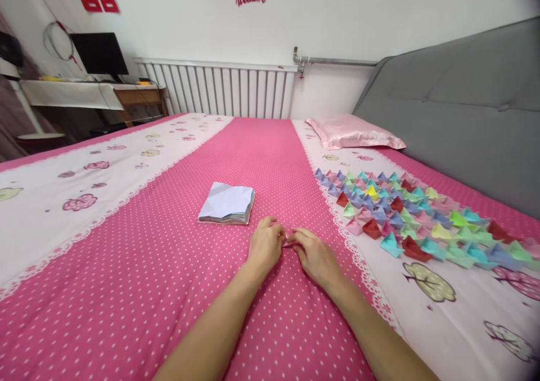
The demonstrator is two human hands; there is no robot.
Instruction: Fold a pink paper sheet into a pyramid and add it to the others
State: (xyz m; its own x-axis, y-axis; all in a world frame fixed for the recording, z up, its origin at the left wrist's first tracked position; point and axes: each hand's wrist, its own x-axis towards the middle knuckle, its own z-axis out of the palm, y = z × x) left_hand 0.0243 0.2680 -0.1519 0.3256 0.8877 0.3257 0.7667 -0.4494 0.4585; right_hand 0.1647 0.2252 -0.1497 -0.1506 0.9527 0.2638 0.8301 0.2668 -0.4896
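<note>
My left hand [265,245] and my right hand [315,257] rest side by side on the pink dotted bedspread [169,268], fingertips meeting. Both are curled and pinch a small red piece of folded paper [289,242] between them; most of it is hidden by the fingers. A stack of square paper sheets [228,203], white side up, lies just beyond my left hand. To the right of my right hand, several rows of folded paper boats [405,215] in blue, green, red, pink and yellow cover the white band of the bedspread.
A pink pillow [353,131] lies at the bed's far right beside a grey padded headboard [459,111]. A white radiator [219,90] lines the far wall. A desk with a dark monitor [99,53] stands at the far left.
</note>
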